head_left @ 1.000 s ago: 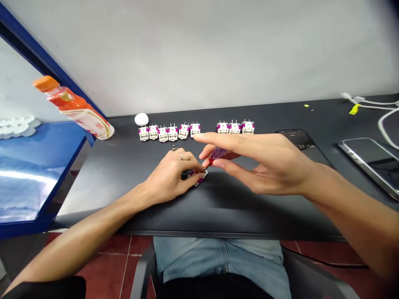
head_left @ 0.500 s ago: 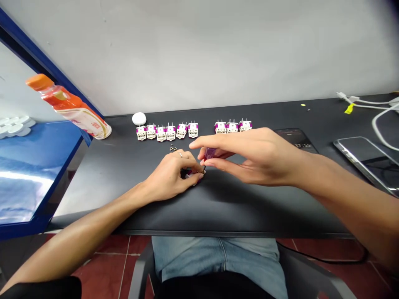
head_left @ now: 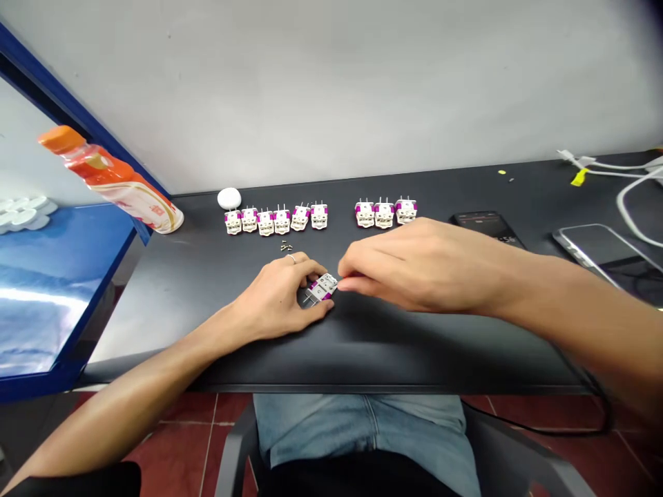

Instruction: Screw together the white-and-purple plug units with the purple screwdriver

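My left hand [head_left: 280, 297] rests on the dark desk [head_left: 388, 345], its fingers closed around a small white and magenta plug part [head_left: 322, 286] with its metal prongs pointing towards me. My right hand [head_left: 414, 266] is curled shut, fingertips pinched right against the part's right edge. The purple-handled screwdriver seen in it earlier is hidden under the fingers now. A few tiny brass screws [head_left: 285, 245] lie just beyond my left hand.
Further back, several matching plug parts [head_left: 274, 219] stand in a row, with three more [head_left: 384, 212] to the right. A white round object [head_left: 228, 198] and an orange bottle [head_left: 114, 183] are at the left. Two phones [head_left: 487, 224] [head_left: 601, 245] and white cables [head_left: 621, 172] lie at the right.
My right hand dropped and curled in; its outstretched forefinger folded down and the purple handle went out of sight. The plug part in my left hand now shows more clearly.
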The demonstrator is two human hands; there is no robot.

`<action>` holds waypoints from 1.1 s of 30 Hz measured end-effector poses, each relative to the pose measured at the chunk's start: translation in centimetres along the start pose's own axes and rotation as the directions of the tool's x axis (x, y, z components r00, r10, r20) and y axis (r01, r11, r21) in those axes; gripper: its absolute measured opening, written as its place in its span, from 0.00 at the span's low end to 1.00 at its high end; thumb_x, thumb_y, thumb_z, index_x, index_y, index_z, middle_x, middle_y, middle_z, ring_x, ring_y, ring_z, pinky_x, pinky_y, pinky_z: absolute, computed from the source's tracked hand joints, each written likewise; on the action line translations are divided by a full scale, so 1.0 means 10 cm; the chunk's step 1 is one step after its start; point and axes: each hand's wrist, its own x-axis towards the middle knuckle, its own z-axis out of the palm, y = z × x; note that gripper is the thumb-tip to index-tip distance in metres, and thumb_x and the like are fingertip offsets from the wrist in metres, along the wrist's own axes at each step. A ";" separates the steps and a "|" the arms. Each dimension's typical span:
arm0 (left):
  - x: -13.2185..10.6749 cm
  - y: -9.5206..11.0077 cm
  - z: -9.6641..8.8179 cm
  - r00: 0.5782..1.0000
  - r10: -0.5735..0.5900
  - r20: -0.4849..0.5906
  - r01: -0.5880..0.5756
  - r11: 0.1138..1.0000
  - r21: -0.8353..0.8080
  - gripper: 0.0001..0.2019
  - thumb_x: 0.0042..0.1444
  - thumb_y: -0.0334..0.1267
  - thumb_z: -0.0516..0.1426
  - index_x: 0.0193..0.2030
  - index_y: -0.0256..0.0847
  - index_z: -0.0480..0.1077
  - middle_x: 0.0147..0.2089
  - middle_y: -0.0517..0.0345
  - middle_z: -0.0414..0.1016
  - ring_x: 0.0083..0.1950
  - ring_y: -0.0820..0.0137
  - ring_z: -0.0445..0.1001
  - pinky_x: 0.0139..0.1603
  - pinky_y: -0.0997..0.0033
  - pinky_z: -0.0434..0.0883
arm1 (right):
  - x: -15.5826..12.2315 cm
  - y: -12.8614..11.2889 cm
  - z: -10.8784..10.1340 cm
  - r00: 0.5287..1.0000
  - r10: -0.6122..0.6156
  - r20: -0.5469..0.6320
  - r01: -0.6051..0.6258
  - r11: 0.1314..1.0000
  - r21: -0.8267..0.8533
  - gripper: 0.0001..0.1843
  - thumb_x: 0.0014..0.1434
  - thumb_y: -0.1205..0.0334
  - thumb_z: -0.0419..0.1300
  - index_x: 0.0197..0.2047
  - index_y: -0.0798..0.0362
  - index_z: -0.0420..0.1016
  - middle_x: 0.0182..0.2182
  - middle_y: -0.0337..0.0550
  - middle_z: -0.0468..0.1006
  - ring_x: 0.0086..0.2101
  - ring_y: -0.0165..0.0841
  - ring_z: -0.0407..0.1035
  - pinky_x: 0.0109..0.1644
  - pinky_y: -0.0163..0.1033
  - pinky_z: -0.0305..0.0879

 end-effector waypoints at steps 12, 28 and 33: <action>-0.16 0.02 0.30 0.958 0.170 -0.230 -0.097 0.950 0.297 0.16 0.66 0.35 0.65 0.59 0.40 0.79 0.54 0.51 0.84 0.46 0.62 0.86 0.39 0.66 0.79 | -0.26 -0.18 -0.09 0.998 -0.039 0.051 0.051 0.962 -0.270 0.27 0.86 0.55 0.45 0.35 0.51 0.73 0.24 0.37 0.69 0.22 0.32 0.58 0.28 0.43 0.44; -0.15 -0.05 0.43 0.899 0.281 -0.337 -0.186 0.939 0.288 0.12 0.64 0.35 0.67 0.54 0.39 0.81 0.50 0.52 0.83 0.36 0.69 0.83 0.35 0.71 0.78 | -0.57 -0.36 0.16 0.994 0.029 -0.107 -0.055 0.967 -0.249 0.15 0.83 0.62 0.54 0.43 0.54 0.77 0.29 0.36 0.75 0.24 0.30 0.65 0.27 0.42 0.51; -0.15 -0.05 0.43 0.907 0.270 -0.323 -0.171 0.937 0.304 0.14 0.63 0.36 0.67 0.55 0.41 0.82 0.50 0.53 0.83 0.37 0.69 0.83 0.35 0.71 0.79 | -0.57 -0.35 0.16 0.989 0.119 -0.086 -0.126 0.989 -0.075 0.18 0.85 0.58 0.48 0.55 0.57 0.78 0.37 0.44 0.83 0.30 0.34 0.73 0.31 0.42 0.59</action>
